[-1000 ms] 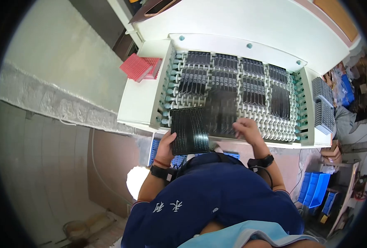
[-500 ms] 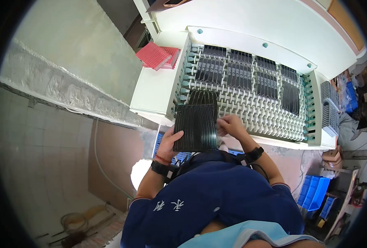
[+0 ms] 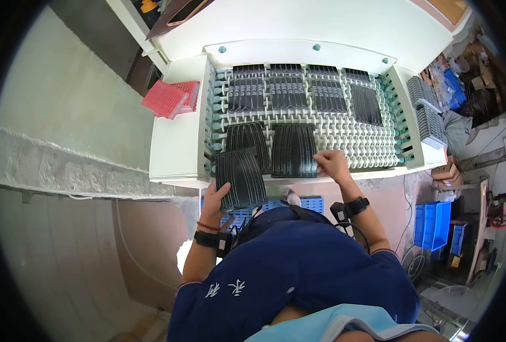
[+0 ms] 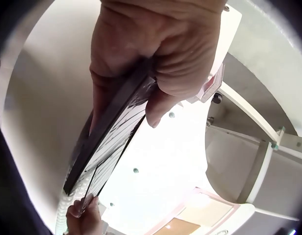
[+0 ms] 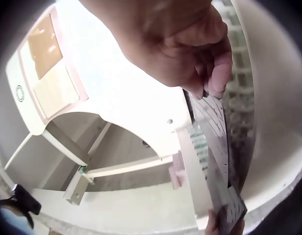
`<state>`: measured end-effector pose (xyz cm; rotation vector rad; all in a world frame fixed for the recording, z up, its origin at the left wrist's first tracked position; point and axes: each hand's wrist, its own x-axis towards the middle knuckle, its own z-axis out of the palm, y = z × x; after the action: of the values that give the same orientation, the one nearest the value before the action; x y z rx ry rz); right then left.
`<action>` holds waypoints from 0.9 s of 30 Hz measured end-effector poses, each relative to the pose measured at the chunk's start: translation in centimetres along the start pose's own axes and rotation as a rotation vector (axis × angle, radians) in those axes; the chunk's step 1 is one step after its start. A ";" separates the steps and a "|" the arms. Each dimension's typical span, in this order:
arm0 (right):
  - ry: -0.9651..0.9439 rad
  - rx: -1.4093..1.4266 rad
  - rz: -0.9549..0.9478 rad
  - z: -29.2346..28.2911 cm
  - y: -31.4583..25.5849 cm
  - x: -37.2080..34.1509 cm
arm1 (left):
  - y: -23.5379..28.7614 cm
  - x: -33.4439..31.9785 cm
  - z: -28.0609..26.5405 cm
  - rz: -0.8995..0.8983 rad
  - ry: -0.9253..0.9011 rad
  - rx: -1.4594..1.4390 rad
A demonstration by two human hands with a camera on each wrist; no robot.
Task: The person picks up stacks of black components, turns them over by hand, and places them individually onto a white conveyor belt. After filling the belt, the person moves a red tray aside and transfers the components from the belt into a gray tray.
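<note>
My left hand (image 3: pixel 212 202) grips a stack of glossy black sheets with fine pale lines (image 3: pixel 241 179) by its left side, thumb on top. The stack is held at the front edge of a roller conveyor (image 3: pixel 355 142). In the left wrist view the stack (image 4: pixel 109 129) appears edge-on, fingers beneath it. With thumb and fingers, my right hand (image 3: pixel 334 165) pinches the right edge of a single black sheet (image 3: pixel 294 151) over the front rollers. Left of that sheet, another black sheet (image 3: pixel 244 134) lies on the rollers, partly covered by the stack.
Rows of dark sheets (image 3: pixel 288 93) lie farther back on the rollers. Red ribbed blocks (image 3: pixel 167 100) sit on the left ledge (image 3: pixel 179 145), grey ribbed blocks (image 3: pixel 431 126) on the right one. Blue crates (image 3: pixel 432 225) stand at the lower right.
My right hand has gone from the stack's right edge out to the right, bringing one sheet over the rollers. The rows on the conveyor have shifted toward the back. My left hand keeps hold of the stack.
</note>
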<state>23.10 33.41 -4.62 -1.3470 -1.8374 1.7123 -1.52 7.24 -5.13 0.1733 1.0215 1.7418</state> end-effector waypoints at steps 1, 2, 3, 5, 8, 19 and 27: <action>0.044 -0.049 -0.017 -1.1 -0.1 -0.2 | 0.2 -0.2 0.2 -0.017 0.010 -0.027; 0.086 -0.099 -0.033 -2.4 -0.2 -0.3 | 0.5 -0.3 0.5 -0.035 0.022 -0.055; 0.117 -0.085 -0.034 -3.9 -0.2 -0.5 | 0.8 -0.5 1.1 -0.037 -0.002 -0.128; 0.164 -0.139 -0.049 -7.4 0.7 -0.7 | 0.7 -0.5 0.9 -0.037 -0.050 -0.142; 0.295 -0.360 -0.026 -10.7 1.3 -1.2 | 0.4 -0.2 1.1 -0.036 -0.093 -0.147; -0.404 0.056 -0.168 1.9 -2.1 -3.2 | -1.7 3.0 6.3 -0.045 -0.183 -0.020; 0.141 0.044 -0.186 -12.2 1.3 -3.1 | -1.1 1.8 6.8 -0.005 -0.111 -0.042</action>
<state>34.35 38.42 -1.56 -1.2055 -1.7752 1.5156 2.29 12.59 -2.32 0.2372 0.9033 1.7278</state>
